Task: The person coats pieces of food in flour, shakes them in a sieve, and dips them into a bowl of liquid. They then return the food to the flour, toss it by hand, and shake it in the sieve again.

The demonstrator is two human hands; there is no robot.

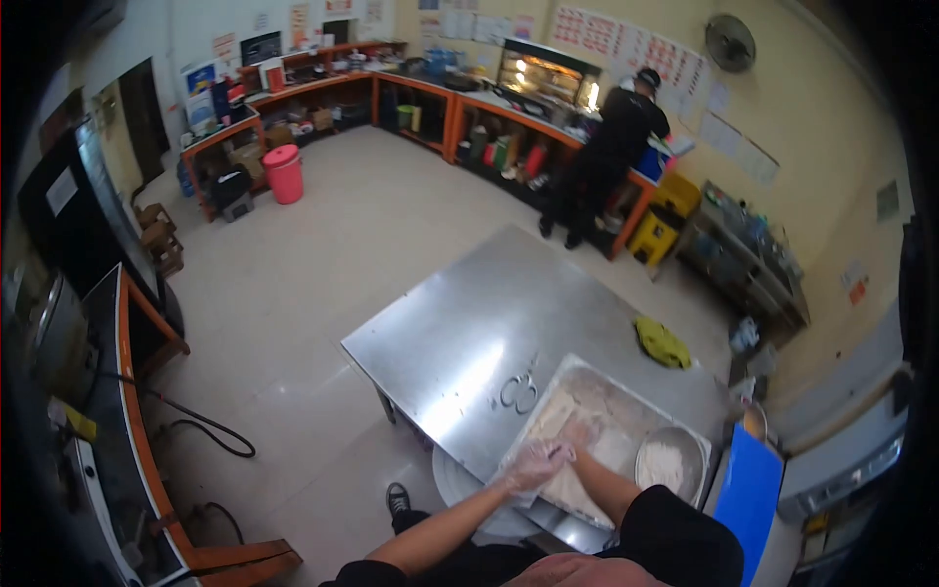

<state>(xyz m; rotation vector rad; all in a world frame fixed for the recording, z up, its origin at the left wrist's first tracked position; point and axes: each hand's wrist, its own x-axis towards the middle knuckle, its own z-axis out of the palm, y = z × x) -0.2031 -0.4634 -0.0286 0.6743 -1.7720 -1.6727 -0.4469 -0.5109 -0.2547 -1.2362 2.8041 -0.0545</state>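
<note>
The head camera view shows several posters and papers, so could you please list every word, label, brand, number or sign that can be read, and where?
No text is legible.
Red-printed wall chart: too blurred.
White sheets on the right wall: too small.
Paper on the dark cabinet: too small.
Orange-marked sheet, right wall: too blurred.
Far-wall posters: too small.
</note>
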